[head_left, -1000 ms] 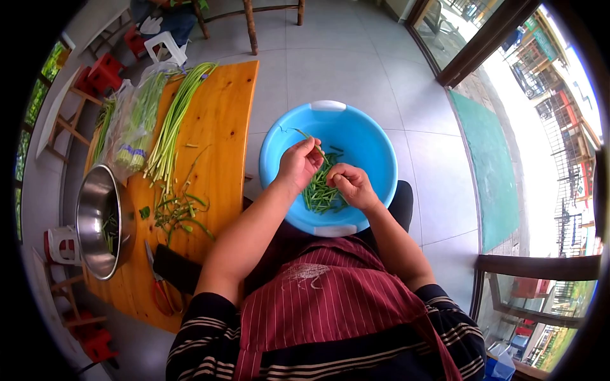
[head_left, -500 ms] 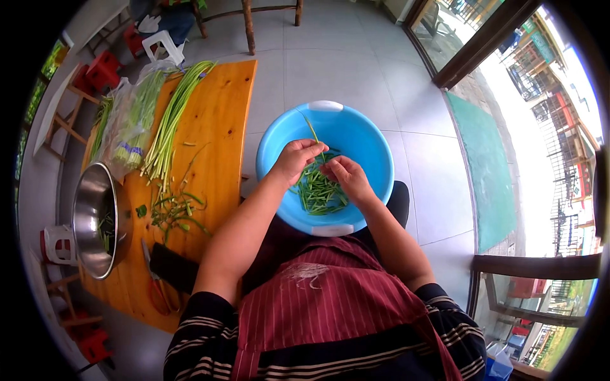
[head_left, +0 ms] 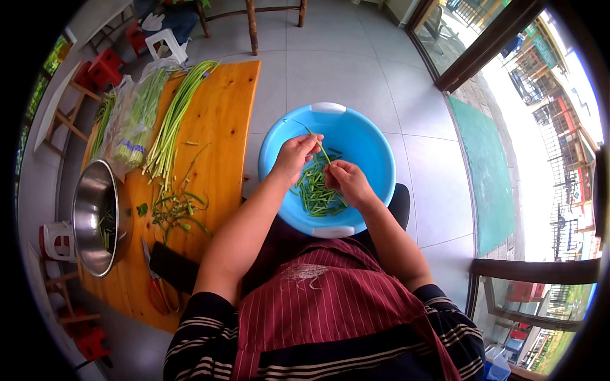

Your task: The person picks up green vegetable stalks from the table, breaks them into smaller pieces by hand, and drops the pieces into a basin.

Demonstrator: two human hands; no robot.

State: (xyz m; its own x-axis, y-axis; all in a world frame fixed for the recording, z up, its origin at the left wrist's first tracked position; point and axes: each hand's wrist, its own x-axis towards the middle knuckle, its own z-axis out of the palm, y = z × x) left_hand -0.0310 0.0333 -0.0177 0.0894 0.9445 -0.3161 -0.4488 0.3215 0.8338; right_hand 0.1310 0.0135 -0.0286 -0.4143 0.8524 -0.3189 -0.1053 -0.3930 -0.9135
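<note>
A thin green stalk, looking like a garlic scape point(head_left: 325, 152), is stretched between my two hands over a blue basin point(head_left: 375, 146). My left hand point(head_left: 296, 157) pinches its upper part, and the fine tip curves out beyond the fingers. Lower down, my right hand point(head_left: 347, 181) has closed its fingertips on the other end. Short cut green pieces point(head_left: 314, 193) lie in the bottom of the basin, partly hidden beneath my hands.
Left of me, a wooden table point(head_left: 222, 120) bears a bundle of long stalks point(head_left: 181, 114), bagged stalks point(head_left: 141, 117), trimmings point(head_left: 175, 209), a steel bowl point(head_left: 95, 219), red-handled scissors point(head_left: 155, 289) and a black flat object point(head_left: 171, 267). A person sits at the far upper left.
My left hand has shifted slightly left and the stalk now slants more, its tip bending leftward. My right hand has moved slightly along with it. The view has shifted a little.
</note>
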